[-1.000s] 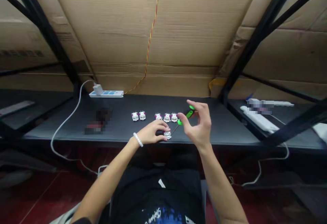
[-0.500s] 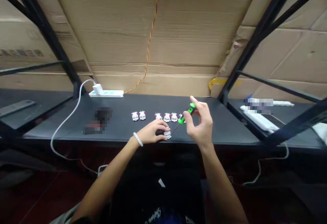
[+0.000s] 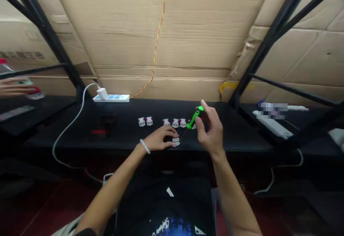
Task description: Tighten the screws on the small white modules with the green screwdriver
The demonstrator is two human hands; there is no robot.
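Note:
My right hand (image 3: 211,130) pinches the green handle of a screwdriver (image 3: 194,118) between thumb and fingers. Its thin shaft slants down and left to a small white part (image 3: 176,141) near the table's front edge. My left hand (image 3: 160,138), with a beaded bracelet on the wrist, has its thumb and fingers closed on the left side of that part. Whether the tip sits in a screw is too small to tell. Behind my hands, several similar white-and-magenta parts (image 3: 175,122) stand in a row, one partly hidden by the screwdriver.
Two more such parts (image 3: 145,121) stand farther left on the black table (image 3: 129,135). A white power strip (image 3: 111,98) with a plugged-in charger and cable lies at the back. Black metal posts (image 3: 264,46) flank the space. At far left, another person's hand (image 3: 12,87) holds a bottle (image 3: 33,89).
The green screwdriver handle has turned slightly in my right fingers and shifted a little left. My left hand stays on the white part. Another person's hand with a bottle has appeared at far left.

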